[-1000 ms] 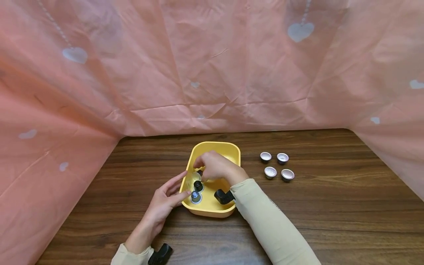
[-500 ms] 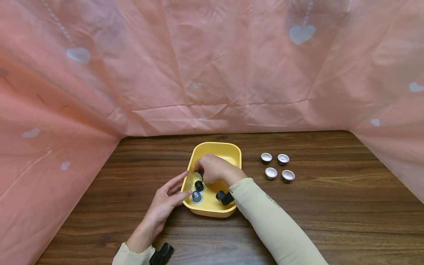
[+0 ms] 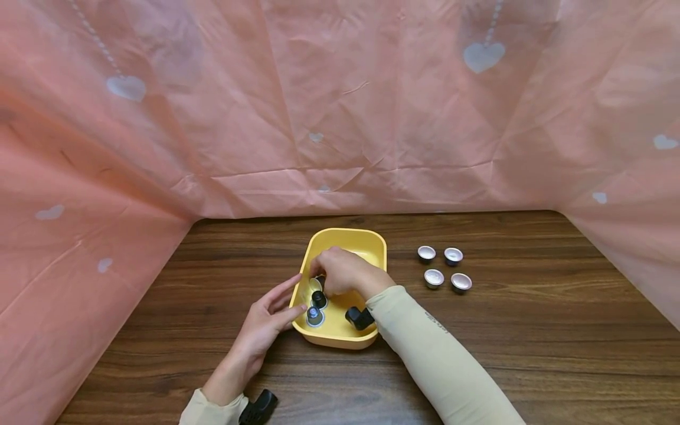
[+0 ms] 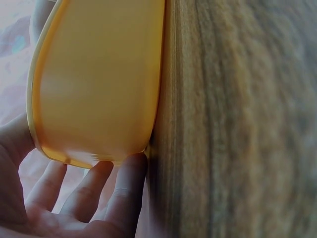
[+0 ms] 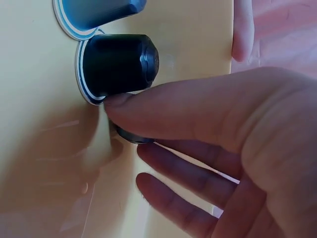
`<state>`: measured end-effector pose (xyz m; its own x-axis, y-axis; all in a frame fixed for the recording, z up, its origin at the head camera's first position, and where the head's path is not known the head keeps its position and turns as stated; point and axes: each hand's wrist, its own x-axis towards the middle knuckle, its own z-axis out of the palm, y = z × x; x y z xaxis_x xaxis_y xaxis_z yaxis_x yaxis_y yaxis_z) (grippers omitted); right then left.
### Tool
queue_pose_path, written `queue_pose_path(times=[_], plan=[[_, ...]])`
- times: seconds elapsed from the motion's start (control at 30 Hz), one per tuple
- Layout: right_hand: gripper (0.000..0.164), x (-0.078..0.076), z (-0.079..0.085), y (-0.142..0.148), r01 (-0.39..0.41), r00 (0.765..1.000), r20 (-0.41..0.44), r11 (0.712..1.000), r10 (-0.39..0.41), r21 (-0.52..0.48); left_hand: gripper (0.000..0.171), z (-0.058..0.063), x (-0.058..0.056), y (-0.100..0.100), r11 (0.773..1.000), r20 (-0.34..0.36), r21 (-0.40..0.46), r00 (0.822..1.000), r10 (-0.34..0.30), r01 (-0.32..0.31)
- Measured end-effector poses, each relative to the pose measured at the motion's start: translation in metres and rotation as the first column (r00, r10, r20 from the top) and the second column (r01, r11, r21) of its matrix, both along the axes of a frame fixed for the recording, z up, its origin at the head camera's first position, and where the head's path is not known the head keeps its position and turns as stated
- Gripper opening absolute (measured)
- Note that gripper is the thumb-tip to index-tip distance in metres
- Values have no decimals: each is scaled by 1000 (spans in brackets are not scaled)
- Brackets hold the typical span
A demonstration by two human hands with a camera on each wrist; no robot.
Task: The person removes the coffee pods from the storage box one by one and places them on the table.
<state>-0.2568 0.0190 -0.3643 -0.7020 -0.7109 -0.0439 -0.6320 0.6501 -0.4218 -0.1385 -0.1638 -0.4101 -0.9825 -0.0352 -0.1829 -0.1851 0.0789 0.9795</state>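
In the head view a yellow plastic tub (image 3: 340, 342) stands on the wooden table. My left hand (image 3: 260, 327) holds its left side, thumb over the rim and fingers against the outer wall; the left wrist view shows those fingertips (image 4: 101, 168) touching the tub. My right hand (image 3: 347, 273) reaches inside and pinches a dark coffee capsule (image 5: 132, 138) between thumb and fingers, mostly hidden by the thumb. Beside it, a black coffee capsule (image 3: 319, 299) and a grey-blue one (image 3: 314, 317) stand rim-down in a row along the left wall.
Several coffee capsules (image 3: 433, 278) stand rim-up on the table (image 3: 531, 330), right of the tub. Pink fabric (image 3: 340, 147) with pale hearts hangs around the back and sides. A black wrist camera (image 3: 359, 317) sits over the tub floor.
My right hand has sunk slightly lower in the tub, around the far dark capsule. The left hand keeps its hold on the tub, and the other capsules stay put.
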Motion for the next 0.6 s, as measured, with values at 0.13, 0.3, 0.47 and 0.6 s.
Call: queue_pose_path(times=[0.13,0.3,0.47,0.6], plan=[[41,0,-1,-1,-18,1000,-9,1000,18,-24,60,0,0,0,1000,2,-8,1000,0,0],[38,1,-1,0,-23,1000,-4,999,23,-30,60,0,1,0,1000,3,-14,1000,0,0],[35,0,-1,-1,-23,1000,-13,1000,22,-19,60,0,1,0,1000,4,-13,1000,1,-1],[30,0,-1,0,-5,1000,-19,1000,4,-7,60,0,1,0,1000,5,-13,1000,4,-4]])
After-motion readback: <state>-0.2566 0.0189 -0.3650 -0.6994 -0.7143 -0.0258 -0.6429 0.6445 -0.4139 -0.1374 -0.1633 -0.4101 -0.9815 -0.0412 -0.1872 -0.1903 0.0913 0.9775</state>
